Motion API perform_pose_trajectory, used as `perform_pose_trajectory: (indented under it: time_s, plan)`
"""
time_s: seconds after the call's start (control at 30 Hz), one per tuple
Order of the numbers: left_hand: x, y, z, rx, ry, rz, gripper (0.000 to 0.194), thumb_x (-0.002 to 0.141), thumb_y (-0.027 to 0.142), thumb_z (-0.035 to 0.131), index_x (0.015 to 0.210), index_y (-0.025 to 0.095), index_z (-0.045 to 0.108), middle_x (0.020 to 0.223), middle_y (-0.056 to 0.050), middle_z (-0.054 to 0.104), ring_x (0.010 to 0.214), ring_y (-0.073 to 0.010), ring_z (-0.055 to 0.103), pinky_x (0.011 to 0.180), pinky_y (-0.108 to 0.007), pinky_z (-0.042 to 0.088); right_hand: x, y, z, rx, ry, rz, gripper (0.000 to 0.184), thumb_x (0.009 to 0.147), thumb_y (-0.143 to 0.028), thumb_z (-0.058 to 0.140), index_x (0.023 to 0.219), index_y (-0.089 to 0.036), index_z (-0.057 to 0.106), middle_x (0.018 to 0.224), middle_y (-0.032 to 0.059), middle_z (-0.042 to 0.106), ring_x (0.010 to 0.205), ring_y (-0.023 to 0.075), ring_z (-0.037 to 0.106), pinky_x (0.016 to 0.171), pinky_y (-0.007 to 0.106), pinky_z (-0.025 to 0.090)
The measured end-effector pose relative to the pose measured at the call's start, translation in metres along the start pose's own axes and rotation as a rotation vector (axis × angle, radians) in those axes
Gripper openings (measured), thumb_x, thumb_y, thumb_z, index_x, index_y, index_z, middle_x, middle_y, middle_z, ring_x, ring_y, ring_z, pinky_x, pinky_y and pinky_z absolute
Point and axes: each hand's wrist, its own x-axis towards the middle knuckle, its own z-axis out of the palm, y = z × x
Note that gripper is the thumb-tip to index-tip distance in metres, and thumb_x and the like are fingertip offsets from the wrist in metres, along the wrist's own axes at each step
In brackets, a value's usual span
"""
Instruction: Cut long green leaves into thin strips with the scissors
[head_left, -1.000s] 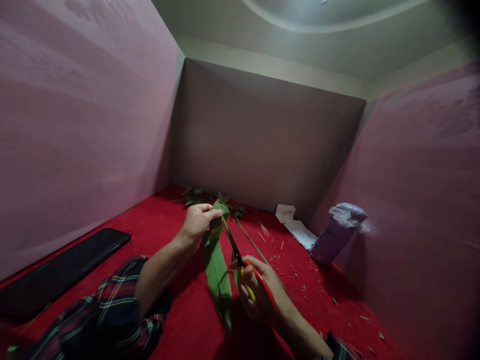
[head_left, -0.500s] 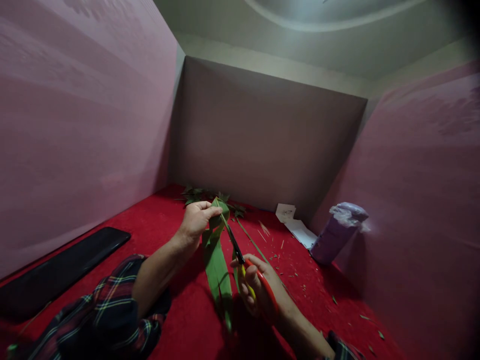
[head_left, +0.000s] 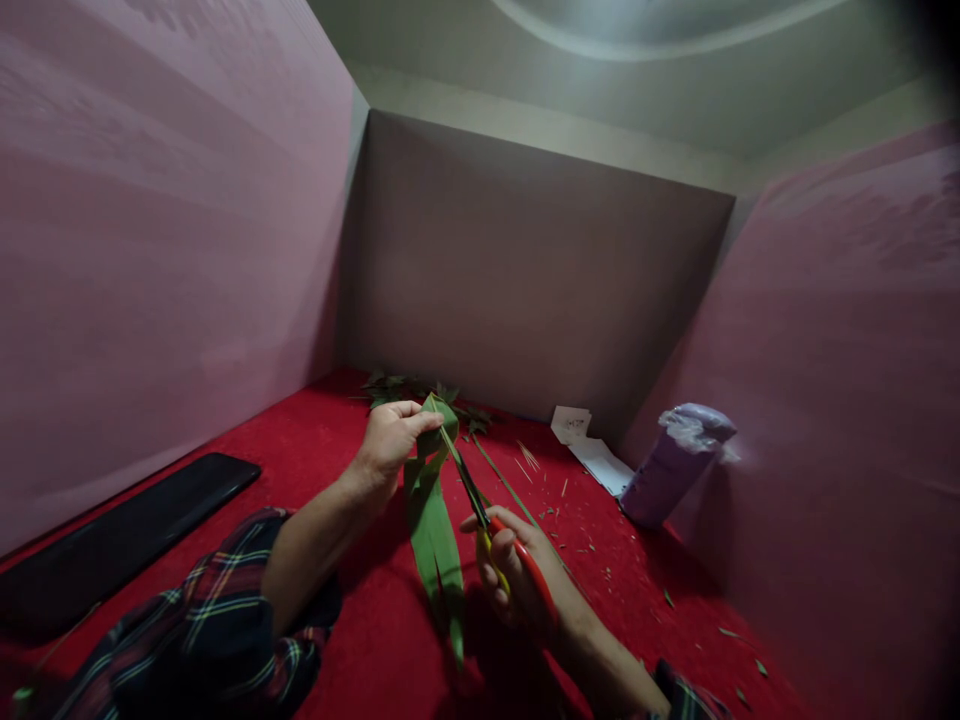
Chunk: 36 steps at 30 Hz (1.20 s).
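Observation:
My left hand (head_left: 390,438) pinches the folded top of a long green leaf (head_left: 433,520). The leaf's split lower end hangs down over the red cloth. Scissors (head_left: 525,565) with red and yellow handles are in my right hand (head_left: 517,575), my fingers wrapped through the loops. Their dark blades point up and left, with the tips at the leaf just below my left fingertips. The blades look nearly closed; whether leaf lies between them I cannot tell.
Leafy sprigs (head_left: 390,388) lie at the back of the red cloth (head_left: 360,620). Thin sticks (head_left: 528,456), leaf scraps and white papers (head_left: 600,465) lie to the right. A purple plastic-wrapped package (head_left: 671,470) stands by the right wall. A long black object (head_left: 135,540) rests at left.
A green strip that hung beside the scissor blades no longer shows there. Both hands hold nearly the same place, and the blades look slightly shifted.

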Motion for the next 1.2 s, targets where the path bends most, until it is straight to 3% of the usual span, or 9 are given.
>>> perform_pose_trajectory:
  time_s: [0.27,0.6,1.2]
  plan:
    - [0.0018,0.0020,-0.0034,0.002,0.020,0.075,0.022,0.053,0.023,0.068,0.044,0.013,0.050,0.041,0.004,0.048,0.041,-0.0054,0.040,0.045,-0.019,0.033,0.0017,0.0010,-0.0011,-0.009,-0.003,-0.005,0.064,0.065,-0.071,0.051,0.093,-0.014,0.051,0.049,-0.0088,0.035,0.034,0.0032,0.031,0.027,0.012,0.027]
    - [-0.0038,-0.0011,0.0015,0.029,-0.053,0.068,0.022,0.056,0.024,0.067,0.047,0.013,0.051,0.043,0.003,0.051,0.042,-0.0069,0.044,0.045,-0.020,0.034,0.0013,-0.0006,0.0020,0.036,-0.026,-0.039,0.065,0.062,-0.072,0.053,0.090,-0.014,0.050,0.049,-0.0098,0.032,0.036,0.0017,0.025,0.032,0.012,0.022]
    - [-0.0031,-0.0037,-0.0012,0.028,-0.074,0.025,0.021,0.057,0.026,0.066,0.049,0.014,0.052,0.045,0.001,0.053,0.043,-0.0101,0.049,0.049,-0.024,0.038,0.0022,0.0036,-0.0004,-0.003,0.003,-0.052,0.064,0.066,-0.071,0.050,0.093,-0.014,0.050,0.049,-0.0094,0.033,0.034,0.0017,0.024,0.031,0.013,0.021]
